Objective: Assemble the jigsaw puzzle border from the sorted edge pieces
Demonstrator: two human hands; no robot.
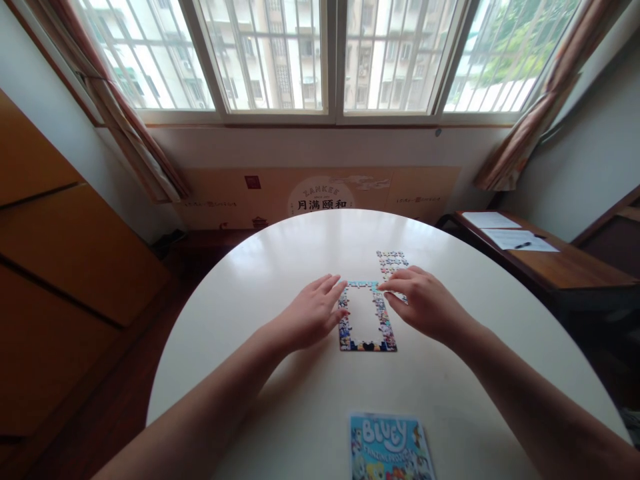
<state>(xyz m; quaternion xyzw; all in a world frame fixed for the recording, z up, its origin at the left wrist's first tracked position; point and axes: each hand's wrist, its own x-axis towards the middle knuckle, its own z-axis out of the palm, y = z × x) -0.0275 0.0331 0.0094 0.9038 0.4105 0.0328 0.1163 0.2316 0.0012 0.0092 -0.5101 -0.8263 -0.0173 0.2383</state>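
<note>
A rectangular jigsaw puzzle border (384, 327) lies on the white round table, its middle showing bare tabletop. My left hand (317, 308) rests along the border's left side, fingers apart, with nothing seen in it. At the upper right corner of the border is my right hand (417, 300), its thumb and fingers apart and its fingertips touching or just over the edge pieces. Loose puzzle pieces (393, 262) lie in rows just beyond the right hand, some of them hidden behind it.
A blue card or box lid marked "Bluey" (390, 450) lies near the front of the table (240, 280). To the right, a wooden side desk (590, 263) bears papers (520, 240) and a pen. A barred window and curtains stand behind.
</note>
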